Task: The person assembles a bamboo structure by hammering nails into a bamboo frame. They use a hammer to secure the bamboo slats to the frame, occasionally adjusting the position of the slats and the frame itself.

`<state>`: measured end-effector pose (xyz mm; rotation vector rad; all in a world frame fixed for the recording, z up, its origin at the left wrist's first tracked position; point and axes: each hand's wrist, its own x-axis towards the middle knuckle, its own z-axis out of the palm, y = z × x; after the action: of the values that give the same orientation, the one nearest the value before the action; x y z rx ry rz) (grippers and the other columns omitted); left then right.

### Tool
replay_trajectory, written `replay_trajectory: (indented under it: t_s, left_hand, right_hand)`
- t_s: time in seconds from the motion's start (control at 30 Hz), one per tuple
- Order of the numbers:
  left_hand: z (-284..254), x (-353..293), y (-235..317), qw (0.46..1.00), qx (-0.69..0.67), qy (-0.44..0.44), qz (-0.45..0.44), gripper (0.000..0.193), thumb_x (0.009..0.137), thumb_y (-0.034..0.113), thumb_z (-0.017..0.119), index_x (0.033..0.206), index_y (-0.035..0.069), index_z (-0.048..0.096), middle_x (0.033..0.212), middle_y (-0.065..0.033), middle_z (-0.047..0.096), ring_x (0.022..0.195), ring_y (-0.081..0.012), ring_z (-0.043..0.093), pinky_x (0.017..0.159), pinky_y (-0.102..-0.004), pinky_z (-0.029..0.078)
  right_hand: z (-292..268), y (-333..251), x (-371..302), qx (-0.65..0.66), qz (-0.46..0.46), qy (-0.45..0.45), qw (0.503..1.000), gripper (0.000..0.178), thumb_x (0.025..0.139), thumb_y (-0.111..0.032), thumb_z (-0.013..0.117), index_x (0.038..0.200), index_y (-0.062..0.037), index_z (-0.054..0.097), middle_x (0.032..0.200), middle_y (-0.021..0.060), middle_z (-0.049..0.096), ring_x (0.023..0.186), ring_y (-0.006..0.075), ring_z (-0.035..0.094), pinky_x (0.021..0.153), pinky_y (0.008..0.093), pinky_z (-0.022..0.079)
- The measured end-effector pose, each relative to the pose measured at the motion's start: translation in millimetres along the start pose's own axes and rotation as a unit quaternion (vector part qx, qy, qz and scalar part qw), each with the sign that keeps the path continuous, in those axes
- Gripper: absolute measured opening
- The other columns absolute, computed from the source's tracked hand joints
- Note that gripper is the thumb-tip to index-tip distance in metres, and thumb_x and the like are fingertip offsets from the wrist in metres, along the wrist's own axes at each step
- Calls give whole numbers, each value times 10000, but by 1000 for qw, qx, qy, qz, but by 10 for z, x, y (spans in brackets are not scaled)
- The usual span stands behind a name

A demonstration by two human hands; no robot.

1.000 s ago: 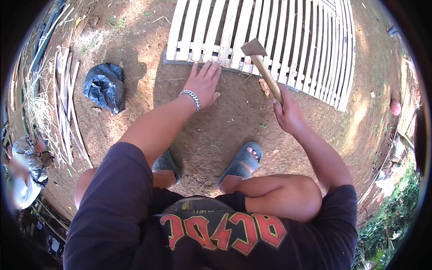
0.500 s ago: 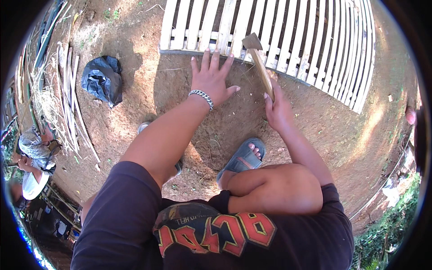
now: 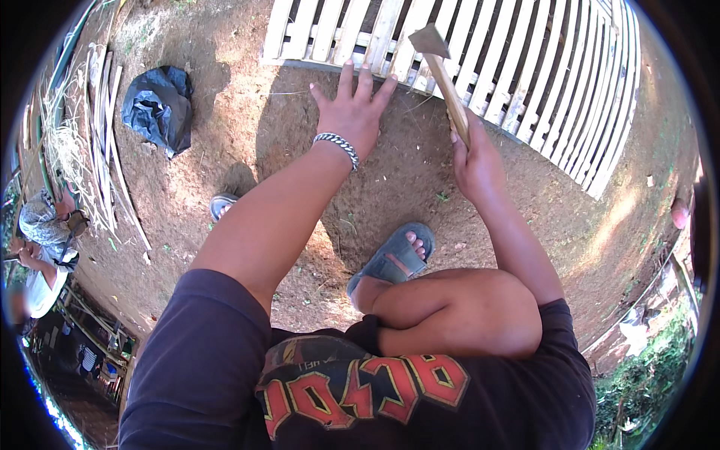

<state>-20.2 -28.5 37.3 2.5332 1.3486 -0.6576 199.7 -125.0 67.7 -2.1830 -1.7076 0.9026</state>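
My left hand [image 3: 350, 112] is stretched out with its fingers spread, holding nothing. Its fingertips lie at the near edge of a slatted panel [image 3: 385, 34] of pale, bamboo-like strips; I cannot tell whether they press on it. To the right, my right hand [image 3: 480, 165] grips the lower end of a hatchet [image 3: 450, 94] by its wooden handle. The hatchet's flat metal head points away from me, over the panel's near slats.
A black plastic bag [image 3: 159, 109] lies on the dirt at the left, beside a pile of thin strips [image 3: 101, 142]. Another person [image 3: 46, 244] is at the far left. My sandalled right foot [image 3: 394, 255] stands below my hands. Green plants [image 3: 649, 375] grow at lower right.
The right hand and hatchet have shifted right, and the hatchet head reaches farther over the slats. My left hand stays spread at the panel's edge. The whole view has turned slightly.
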Motion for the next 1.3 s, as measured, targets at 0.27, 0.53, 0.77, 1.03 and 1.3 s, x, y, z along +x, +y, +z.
replay_trajectory:
  t_s: [0.27,0.53,0.77,1.03,1.3]
  left_hand:
    - [-110,-4,-5,999,-6,-31,6,1000,912,456,768,1678,353,132,1721,-165,222,1602,-398,143,1153,-754,317]
    - [-225,-19,-14,998,-20,-66,10,1017,900,478,773,1681,340,135,1724,-176,203,1606,-402,117,1154,-753,313]
    - [-171,-28,-9,999,-20,-36,21,989,895,504,771,1673,308,193,1698,-189,241,1603,-412,116,1160,-737,319]
    - [-224,-39,-30,997,-19,-76,14,988,898,510,768,1673,311,188,1684,-190,278,1597,-403,159,1164,-720,333]
    - [-189,-64,-51,999,-11,-47,19,1021,908,493,765,1684,344,119,1717,-170,236,1607,-383,137,1168,-716,336]
  right_hand:
    - [-55,36,34,-72,60,-96,991,506,1017,-168,590,1504,-159,455,1130,254,700,935,453,706,813,536,574]
    - [-268,-261,-56,-17,-67,-20,997,512,1010,-139,583,1505,-182,459,1148,236,692,924,435,707,795,518,582]
    - [-232,-10,-34,-143,-36,-98,984,521,1016,-145,541,1523,-209,441,1133,206,682,859,415,712,733,506,591]
    - [-398,-378,-82,-88,-74,-80,990,543,1028,-138,497,1559,-209,408,1130,219,684,924,421,713,807,523,582]
    - [-379,-282,-16,-138,13,-132,982,500,1054,-141,454,1551,-188,424,1118,226,696,924,410,719,797,510,579]
